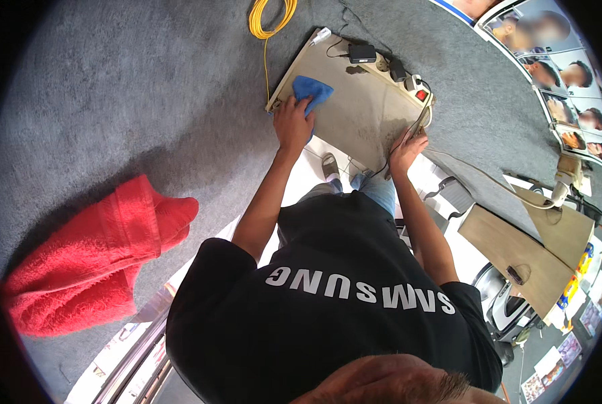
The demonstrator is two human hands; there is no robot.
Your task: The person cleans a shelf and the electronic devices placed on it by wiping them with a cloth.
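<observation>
A small beige shelf [358, 111] juts from the grey wall in front of me. At its left end my left hand [294, 124] presses a blue cloth [312, 91] onto the top, with the fingers partly over it. My right hand [407, 151] is closed round the shelf's near right corner, beside a thin dark cable [418, 121]. A power strip [382, 66] with a red switch [421, 95] lies along the far right edge. Plugged into it are a black plug [397, 70] and a white plug [414, 82]. A black adapter [362, 54] and a white charger [321, 36] lie near the back.
A coil of yellow cable [272, 20] hangs beyond the shelf's left side. Far to the left hangs a red towel [105, 256]. On the right are pictures of hairstyles [577, 74], a white cable [489, 176] and a wooden surface [516, 259].
</observation>
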